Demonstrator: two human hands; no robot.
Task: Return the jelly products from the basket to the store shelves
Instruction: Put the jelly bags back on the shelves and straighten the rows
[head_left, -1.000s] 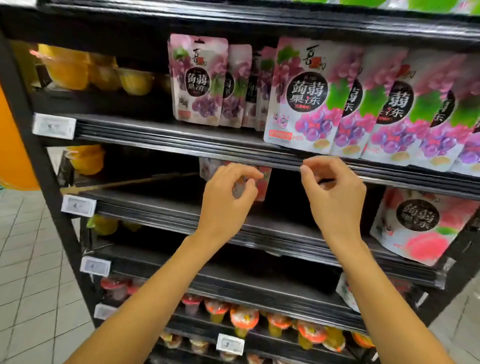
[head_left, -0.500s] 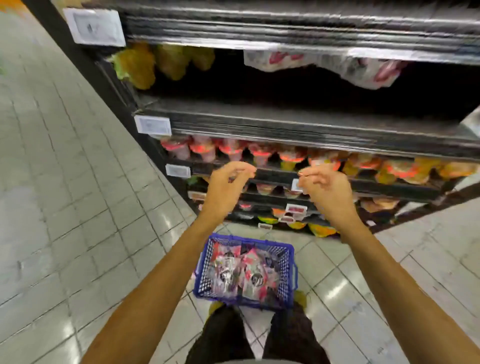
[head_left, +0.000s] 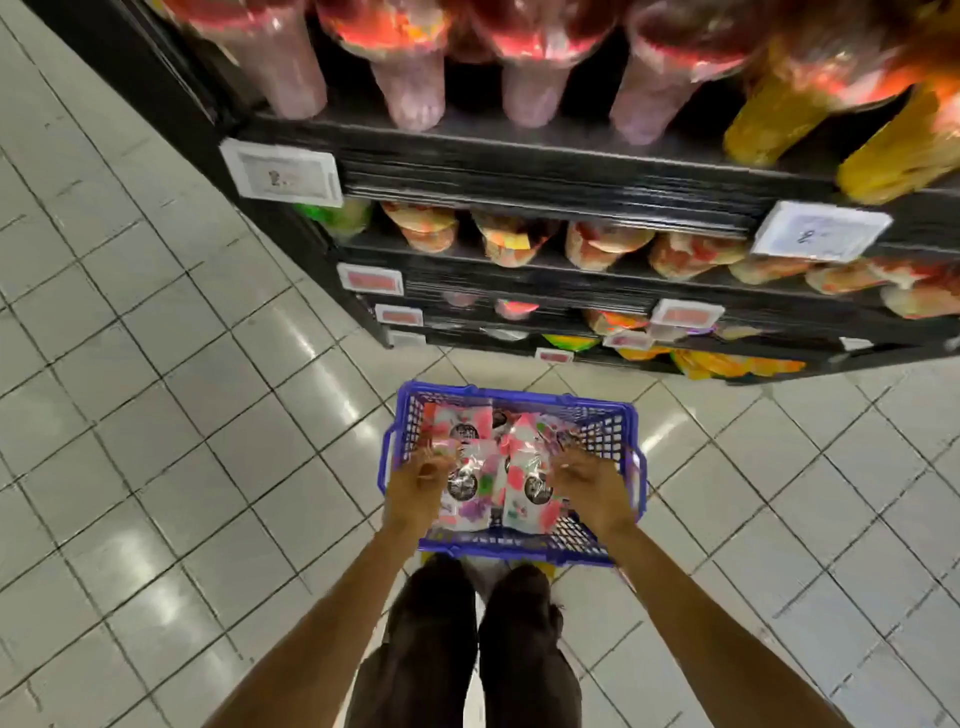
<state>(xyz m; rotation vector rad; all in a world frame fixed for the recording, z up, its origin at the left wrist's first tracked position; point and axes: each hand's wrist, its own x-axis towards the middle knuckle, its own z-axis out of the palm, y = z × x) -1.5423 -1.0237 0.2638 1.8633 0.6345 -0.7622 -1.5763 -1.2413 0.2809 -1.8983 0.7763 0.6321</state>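
**Over the basket: both hands down among the pouches**

Over the floor in front of the shelves (head_left: 545, 171), the blue basket (head_left: 511, 545) sits on the tiles just ahead of the person's legs (head_left: 431, 649). Both bare forearms reach down into it.

Left hand (head_left: 415, 493): at the basket's left wall, fingers (head_left: 428, 465) bent, tips drawn near the thumb at the left edge of a pouch. Motion blur; cannot tell whether it pinches the pouch or only touches it.

Right hand (head_left: 595, 493): by the right wall, fingers (head_left: 563, 465) apart and slightly bent, over the upper right corner of a neighbouring pouch. No closed hold visible; contact uncertain.

Basket contents: several pouches (head_left: 470, 486), white and pink with a dark round label, some with purple or green print. Two lie side by side at the near end between the hands; more lie tilted behind them toward the far wall. They cover most of the basket's bottom. None is on a shelf or lifted clear.

Surroundings: black shelves rise just behind the basket. Top row in view carries cups (head_left: 410, 78) with red lids, pinkish at left, yellow at right. Rows below carry smaller orange and red cups, blurred. White tags (head_left: 283, 176) are clipped to the shelf edges. Pale tiled floor (head_left: 156, 415) spreads left and right of the basket.
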